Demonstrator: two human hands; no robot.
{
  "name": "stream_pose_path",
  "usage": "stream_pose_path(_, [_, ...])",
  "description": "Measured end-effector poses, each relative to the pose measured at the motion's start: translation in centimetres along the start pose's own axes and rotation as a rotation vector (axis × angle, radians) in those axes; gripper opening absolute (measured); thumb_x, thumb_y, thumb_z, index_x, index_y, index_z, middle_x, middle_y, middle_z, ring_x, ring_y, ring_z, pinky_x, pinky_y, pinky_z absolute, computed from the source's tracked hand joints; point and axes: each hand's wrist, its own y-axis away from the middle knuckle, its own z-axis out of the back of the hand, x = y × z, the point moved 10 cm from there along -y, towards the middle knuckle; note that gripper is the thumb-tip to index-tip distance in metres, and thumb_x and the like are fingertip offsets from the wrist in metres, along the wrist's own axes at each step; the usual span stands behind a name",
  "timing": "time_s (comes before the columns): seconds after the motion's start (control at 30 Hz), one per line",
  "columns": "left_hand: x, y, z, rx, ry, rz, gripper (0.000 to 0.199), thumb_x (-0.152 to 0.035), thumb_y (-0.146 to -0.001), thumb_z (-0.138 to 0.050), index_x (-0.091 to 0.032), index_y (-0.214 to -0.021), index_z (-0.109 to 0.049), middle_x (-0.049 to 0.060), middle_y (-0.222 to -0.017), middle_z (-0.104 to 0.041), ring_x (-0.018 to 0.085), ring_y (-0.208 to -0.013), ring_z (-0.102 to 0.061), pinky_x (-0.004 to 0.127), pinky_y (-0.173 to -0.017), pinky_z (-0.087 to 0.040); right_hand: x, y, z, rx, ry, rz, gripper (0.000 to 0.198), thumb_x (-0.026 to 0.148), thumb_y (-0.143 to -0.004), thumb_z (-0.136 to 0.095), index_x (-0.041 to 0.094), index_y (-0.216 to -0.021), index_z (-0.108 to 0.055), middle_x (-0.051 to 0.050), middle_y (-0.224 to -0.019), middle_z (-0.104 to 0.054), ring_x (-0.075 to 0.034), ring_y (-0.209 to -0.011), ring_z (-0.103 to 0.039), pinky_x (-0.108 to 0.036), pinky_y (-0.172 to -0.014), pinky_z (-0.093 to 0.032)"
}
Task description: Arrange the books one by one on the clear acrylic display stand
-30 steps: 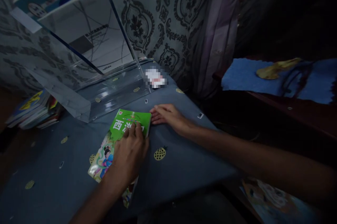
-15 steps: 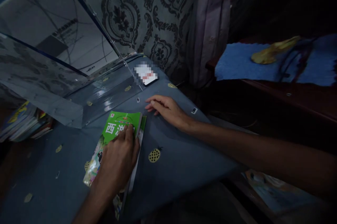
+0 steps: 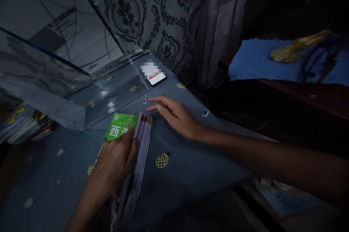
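Observation:
On the cloth-covered table lies a book with a green cover [image 3: 122,118] bearing large white characters. My left hand [image 3: 116,157] is closed on its cover side, the fingers curled near the page edge. The upper part stands lifted at the right edge, and a greyish purple page [image 3: 143,137] shows beneath it. Part of the cover is hidden under my hand. To the right of the book, my right hand [image 3: 176,116] hovers over or rests on the cloth, fingers stretched out and apart, holding nothing; I cannot tell whether it touches the table.
Behind the book stands a clear plastic stand [image 3: 73,114]. A phone [image 3: 156,76] lies by its right corner, partly blurred. Several stacked books [image 3: 29,126] sit at the left. Across a dark gap, a blue cloth [image 3: 253,59] carries a yellow object [image 3: 286,55].
My left hand has shifted left with the book's upper part, uncovering the page at right. The fingers of my right hand have straightened. The view has shifted slightly.

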Motion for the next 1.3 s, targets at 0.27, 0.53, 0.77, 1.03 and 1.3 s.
stream_pose_path(0.27, [-0.5,0.0,-0.6,0.054,-0.057,0.024,0.041,-0.023,-0.102,-0.033,-0.015,-0.137,-0.054,0.010,-0.103,-0.078,0.027,-0.084,-0.077,0.037,-0.070,-0.057,2.4,0.6,0.0,-0.009,0.054,0.148,0.032,0.023,-0.106,-0.039,0.023,-0.132,-0.057,-0.006,-0.119,-0.076,-0.020,-0.116,-0.069,-0.043,-0.105,-0.050])
stream_pose_path(0.53, [-2.8,0.3,-2.1,-0.079,-0.323,0.001,0.043,-0.024,-0.101,-0.044,-0.009,-0.138,-0.056,0.024,-0.141,-0.062,0.037,-0.118,-0.068,0.044,-0.073,-0.063,1.7,1.4,-2.8,0.172,0.423,0.251,0.032,0.024,-0.105,-0.041,0.018,-0.128,-0.063,-0.010,-0.103,-0.074,-0.023,-0.098,-0.068,-0.042,-0.090,-0.057])
stream_pose_path(0.77, [0.2,2.5,-1.2,-0.013,0.008,-0.167,0.044,-0.043,-0.106,-0.042,-0.017,-0.135,-0.062,0.013,-0.144,-0.062,0.031,-0.130,-0.062,0.049,-0.104,-0.055,1.1,2.7,-4.3,0.250,0.714,0.282,0.030,0.026,-0.103,-0.044,0.017,-0.119,-0.068,-0.012,-0.100,-0.074,-0.027,-0.092,-0.068,-0.044,-0.087,-0.054])
stream_pose_path(1.03, [4.7,11.7,-3.6,0.080,0.274,-0.360,0.074,-0.046,-0.097,-0.063,-0.035,-0.161,-0.027,0.008,-0.169,-0.029,0.030,-0.155,-0.029,0.052,-0.119,-0.040,-0.3,2.6,-6.2,0.388,0.642,0.279,0.039,0.036,-0.104,-0.043,0.018,-0.135,-0.057,-0.014,-0.112,-0.072,-0.030,-0.102,-0.068,-0.047,-0.087,-0.056])
stream_pose_path(1.3, [-0.5,11.6,-4.9,-0.194,-0.026,-0.303,0.062,-0.038,-0.098,-0.062,-0.017,-0.153,-0.043,0.016,-0.156,-0.050,0.032,-0.148,-0.042,0.054,-0.119,-0.039,-2.9,-1.8,-11.5,0.436,0.498,0.268,0.037,0.046,-0.104,-0.044,0.026,-0.133,-0.056,-0.010,-0.131,-0.068,-0.033,-0.128,-0.058,-0.057,-0.112,-0.041])
